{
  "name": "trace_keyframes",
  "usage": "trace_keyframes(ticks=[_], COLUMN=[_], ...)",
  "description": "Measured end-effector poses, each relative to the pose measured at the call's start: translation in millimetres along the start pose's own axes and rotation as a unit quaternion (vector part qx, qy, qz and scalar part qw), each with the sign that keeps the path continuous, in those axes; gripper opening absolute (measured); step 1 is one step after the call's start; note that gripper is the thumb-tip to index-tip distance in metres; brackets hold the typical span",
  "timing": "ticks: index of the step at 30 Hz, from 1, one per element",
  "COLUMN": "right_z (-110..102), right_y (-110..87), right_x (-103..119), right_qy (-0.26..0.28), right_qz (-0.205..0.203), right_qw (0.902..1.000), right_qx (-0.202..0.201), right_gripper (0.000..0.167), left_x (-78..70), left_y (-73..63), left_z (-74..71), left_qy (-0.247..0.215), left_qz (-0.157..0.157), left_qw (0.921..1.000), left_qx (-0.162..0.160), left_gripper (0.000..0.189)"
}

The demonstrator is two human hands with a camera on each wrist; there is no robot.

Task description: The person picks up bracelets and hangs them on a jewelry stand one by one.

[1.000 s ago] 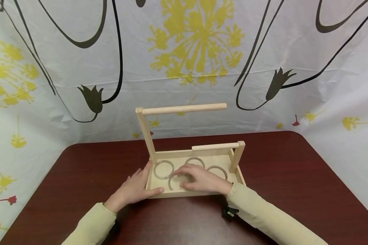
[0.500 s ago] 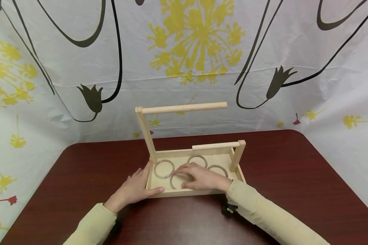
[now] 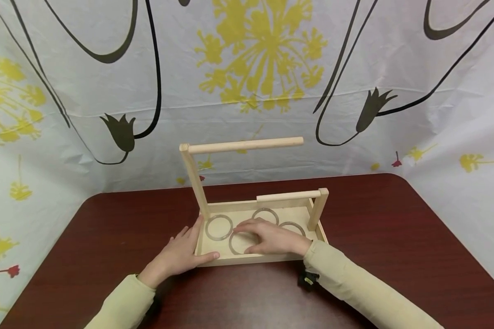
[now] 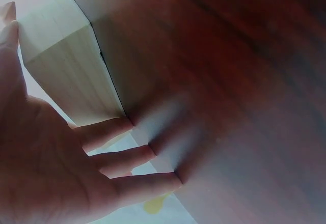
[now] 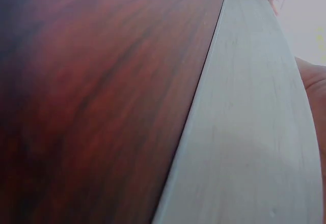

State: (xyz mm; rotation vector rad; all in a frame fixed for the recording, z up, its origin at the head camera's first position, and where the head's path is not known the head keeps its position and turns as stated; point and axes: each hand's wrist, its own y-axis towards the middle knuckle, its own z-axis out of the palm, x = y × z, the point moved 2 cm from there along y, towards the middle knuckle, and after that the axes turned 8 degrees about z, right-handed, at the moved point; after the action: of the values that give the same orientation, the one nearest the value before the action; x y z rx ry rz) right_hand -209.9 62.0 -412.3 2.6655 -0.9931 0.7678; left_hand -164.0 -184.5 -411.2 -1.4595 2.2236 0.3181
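Note:
A pale wooden jewelry stand point(image 3: 226, 260) has a shallow tray, a tall left post with a long bar and a short right post with a shorter bar. Several greyish see-through bangles lie flat in the tray: one at left point(image 3: 219, 227), one at the back point(image 3: 265, 210), one at right point(image 3: 294, 225), and one at the front point(image 3: 233, 249), partly under my right hand. My left hand point(image 3: 179, 251) rests against the tray's left end, thumb on the front wall; its straight fingers point(image 4: 147, 183) reach the table. My right hand point(image 3: 271, 238) rests over the front bangle, fingers loosely bent, thumb apart.
The dark red-brown table point(image 3: 395, 256) extends around the stand. A patterned white cloth point(image 3: 247, 123) hangs behind and at both sides. In the right wrist view, the stand's front wall point(image 5: 249, 107) partly hides my right hand.
The front and back bangles have slid slightly right, mostly in the first half second. My right hand shifts only slightly over the tray. My left hand stays at the tray's left end.

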Motion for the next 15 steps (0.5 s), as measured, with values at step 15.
trace_keyframes(ticks=[15], right_z=[2.4], right_y=[2.4], right_x=[1.4], right_qy=[-0.009], right_qz=[0.051], right_qw=[0.9986], right_qx=[-0.013], right_gripper=[0.059], left_x=[-1.2], left_y=[-1.1], left_z=[-0.7], left_qy=[-0.004], left_qz=[-0.002], left_qw=[1.0000], left_qx=[0.003], left_gripper=[0.108])
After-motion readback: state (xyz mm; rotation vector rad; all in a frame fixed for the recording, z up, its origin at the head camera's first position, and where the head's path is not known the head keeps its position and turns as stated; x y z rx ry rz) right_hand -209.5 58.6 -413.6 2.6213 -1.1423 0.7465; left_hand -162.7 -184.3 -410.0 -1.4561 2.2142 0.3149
